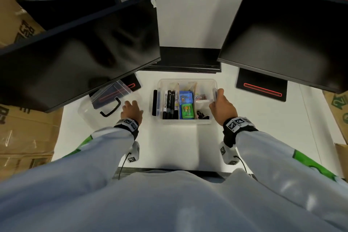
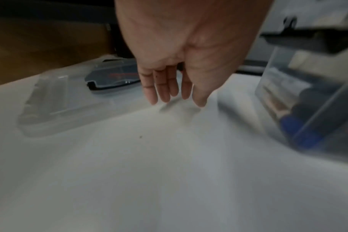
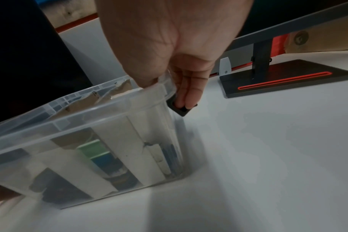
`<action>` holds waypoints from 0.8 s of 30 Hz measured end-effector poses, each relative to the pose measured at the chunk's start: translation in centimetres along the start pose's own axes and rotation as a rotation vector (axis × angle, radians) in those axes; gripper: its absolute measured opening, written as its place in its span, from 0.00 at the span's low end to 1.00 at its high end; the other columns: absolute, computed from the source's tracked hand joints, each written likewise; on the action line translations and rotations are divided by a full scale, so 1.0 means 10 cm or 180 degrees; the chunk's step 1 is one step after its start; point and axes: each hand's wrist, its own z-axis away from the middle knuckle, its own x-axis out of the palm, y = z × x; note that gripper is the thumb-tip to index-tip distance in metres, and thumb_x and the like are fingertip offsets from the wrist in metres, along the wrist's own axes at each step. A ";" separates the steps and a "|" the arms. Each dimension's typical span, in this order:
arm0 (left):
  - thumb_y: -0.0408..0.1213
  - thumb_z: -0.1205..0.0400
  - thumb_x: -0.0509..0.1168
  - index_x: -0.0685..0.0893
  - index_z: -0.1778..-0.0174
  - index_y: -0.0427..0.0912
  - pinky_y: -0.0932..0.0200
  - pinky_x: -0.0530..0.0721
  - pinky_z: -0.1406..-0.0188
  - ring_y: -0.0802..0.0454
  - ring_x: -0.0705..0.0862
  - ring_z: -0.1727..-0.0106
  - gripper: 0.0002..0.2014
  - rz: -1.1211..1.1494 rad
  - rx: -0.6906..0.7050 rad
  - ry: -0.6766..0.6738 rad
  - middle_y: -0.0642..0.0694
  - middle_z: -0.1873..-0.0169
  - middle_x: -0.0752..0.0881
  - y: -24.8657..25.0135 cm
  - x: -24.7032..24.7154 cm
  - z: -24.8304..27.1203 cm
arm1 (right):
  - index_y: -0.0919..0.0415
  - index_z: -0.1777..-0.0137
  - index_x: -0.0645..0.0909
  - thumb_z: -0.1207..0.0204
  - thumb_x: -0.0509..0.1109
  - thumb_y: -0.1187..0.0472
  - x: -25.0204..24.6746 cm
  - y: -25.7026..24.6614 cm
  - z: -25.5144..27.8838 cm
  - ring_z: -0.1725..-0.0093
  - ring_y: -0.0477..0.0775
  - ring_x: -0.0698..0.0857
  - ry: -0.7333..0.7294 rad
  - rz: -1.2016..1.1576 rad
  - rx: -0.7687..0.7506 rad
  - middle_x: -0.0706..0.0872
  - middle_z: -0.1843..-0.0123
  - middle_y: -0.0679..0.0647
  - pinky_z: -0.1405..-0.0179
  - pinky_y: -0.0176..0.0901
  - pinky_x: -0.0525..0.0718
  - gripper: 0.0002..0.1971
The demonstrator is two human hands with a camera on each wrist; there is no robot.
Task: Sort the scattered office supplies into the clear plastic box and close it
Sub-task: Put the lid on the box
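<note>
The clear plastic box (image 1: 186,121) stands open mid-table. It holds black markers (image 1: 170,104), a blue pad (image 1: 185,97), a green pad (image 1: 187,111) and binder clips (image 1: 202,115) in cardboard-divided sections. My right hand (image 1: 218,100) grips the box's right rim. In the right wrist view its thumb lies over the rim (image 3: 89,116) and its fingers press the black side latch (image 3: 179,110). The clear lid (image 1: 105,103) with a black handle lies flat to the left. My left hand (image 1: 131,109) hovers at the lid's right edge with straight, empty fingers (image 2: 165,94); the lid (image 2: 69,94) lies just beyond them.
Two dark monitors, the left monitor (image 1: 84,49) and the right monitor (image 1: 286,34), overhang the table. The right one's black base (image 1: 261,86) sits right of the box. A black slab (image 1: 188,60) lies behind the box. Cardboard cartons (image 1: 22,133) flank the table's left side.
</note>
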 end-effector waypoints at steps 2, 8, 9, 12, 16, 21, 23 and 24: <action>0.35 0.16 0.64 0.73 0.32 0.36 0.42 0.80 0.40 0.36 0.77 0.35 0.18 -0.0384 0.0140 0.0043 0.34 0.34 0.74 -0.06 0.13 0.01 | 0.62 0.37 0.62 0.20 0.60 0.61 0.00 0.01 -0.03 0.59 0.66 0.82 -0.0070 0.0003 0.0001 0.83 0.43 0.68 0.59 0.50 0.77 0.15; 0.26 0.22 0.65 0.73 0.35 0.34 0.44 0.81 0.46 0.35 0.81 0.45 0.18 -0.0545 0.0420 0.0536 0.32 0.43 0.80 -0.02 0.15 -0.01 | 0.61 0.38 0.62 0.20 0.58 0.62 0.01 0.03 -0.05 0.60 0.64 0.80 -0.0116 -0.0009 0.0091 0.83 0.46 0.68 0.58 0.52 0.78 0.13; 0.26 0.23 0.66 0.73 0.34 0.34 0.43 0.80 0.45 0.35 0.80 0.45 0.20 -0.0572 0.0327 0.0630 0.32 0.44 0.79 -0.04 0.11 -0.03 | 0.61 0.38 0.62 0.20 0.58 0.62 0.02 0.02 -0.04 0.60 0.64 0.80 -0.0119 -0.0020 0.0091 0.83 0.46 0.68 0.58 0.52 0.78 0.13; 0.26 0.23 0.66 0.71 0.31 0.35 0.41 0.78 0.39 0.33 0.79 0.39 0.24 -0.0659 0.0111 0.0605 0.29 0.37 0.78 -0.16 0.01 -0.10 | 0.61 0.37 0.62 0.20 0.57 0.63 0.02 0.02 -0.01 0.59 0.67 0.82 -0.0106 -0.0045 0.0111 0.83 0.46 0.68 0.58 0.54 0.80 0.13; 0.29 0.22 0.67 0.69 0.28 0.33 0.39 0.79 0.33 0.32 0.78 0.32 0.26 -0.0845 0.0282 0.0448 0.29 0.30 0.76 -0.22 -0.05 -0.21 | 0.62 0.37 0.62 0.20 0.57 0.63 0.02 0.01 0.02 0.55 0.69 0.84 -0.0068 -0.0099 0.0137 0.84 0.45 0.69 0.58 0.53 0.79 0.14; 0.31 0.20 0.68 0.63 0.24 0.29 0.36 0.77 0.30 0.25 0.72 0.26 0.31 -0.0611 0.0418 0.0394 0.23 0.26 0.69 -0.02 -0.28 -0.10 | 0.64 0.37 0.63 0.21 0.59 0.63 -0.02 0.01 0.01 0.59 0.65 0.81 -0.0144 -0.0106 0.0098 0.84 0.46 0.69 0.61 0.51 0.76 0.15; 0.31 0.19 0.66 0.65 0.26 0.29 0.34 0.79 0.34 0.23 0.75 0.30 0.27 -0.0400 0.0626 0.0485 0.23 0.30 0.72 0.09 -0.40 -0.04 | 0.64 0.36 0.64 0.21 0.61 0.61 -0.06 0.01 0.01 0.52 0.69 0.83 -0.0123 0.0002 0.0093 0.82 0.42 0.68 0.56 0.55 0.81 0.16; 0.32 0.18 0.66 0.67 0.29 0.30 0.34 0.80 0.36 0.25 0.77 0.33 0.24 -0.0321 0.0769 0.0521 0.24 0.32 0.75 0.14 -0.46 0.02 | 0.65 0.33 0.64 0.20 0.62 0.60 -0.08 0.01 0.01 0.46 0.70 0.82 -0.0042 0.0155 0.0060 0.80 0.39 0.68 0.52 0.58 0.82 0.18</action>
